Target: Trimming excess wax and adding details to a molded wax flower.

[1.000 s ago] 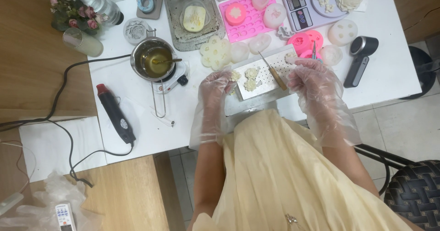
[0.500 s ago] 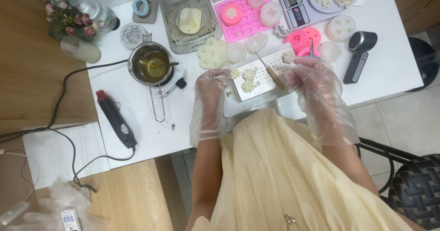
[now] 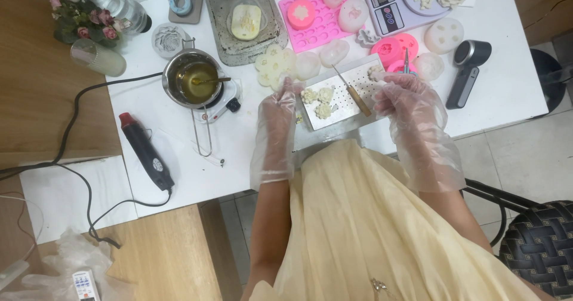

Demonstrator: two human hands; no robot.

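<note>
Gloved left hand lies flat, fingers together, touching left edge of white perforated tray holding pale wax flowers near surface's front edge. Gloved right hand pinches small scissors over tray's right end.

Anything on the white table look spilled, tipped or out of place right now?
Nothing looks spilled or tipped. The pot stands upright on its small burner, liquid inside. The left hand rests at the metal tray of pale flower pieces; the right hand is at its far end.
</note>
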